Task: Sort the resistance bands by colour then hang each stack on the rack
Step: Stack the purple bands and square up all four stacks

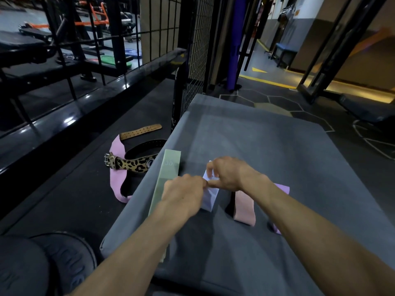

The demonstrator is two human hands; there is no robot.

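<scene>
Bands lie on the grey pad (267,146): with left hand (183,195) and right hand (229,174) both pinching the lilac band (210,197) between green band (165,182) and pink band (244,208), flatten it squarely before stacking.

Four bands lie on the tabletop (267,146): one green band (165,184), one lilac band (210,197), one pink band (244,208) and one purple band (283,188). One more pink band lies on the floor (116,167). Three belts lie there too: tan (140,131), black (145,147) and leopard-print (130,163). Two hands: left (183,194), right (229,173).
</scene>
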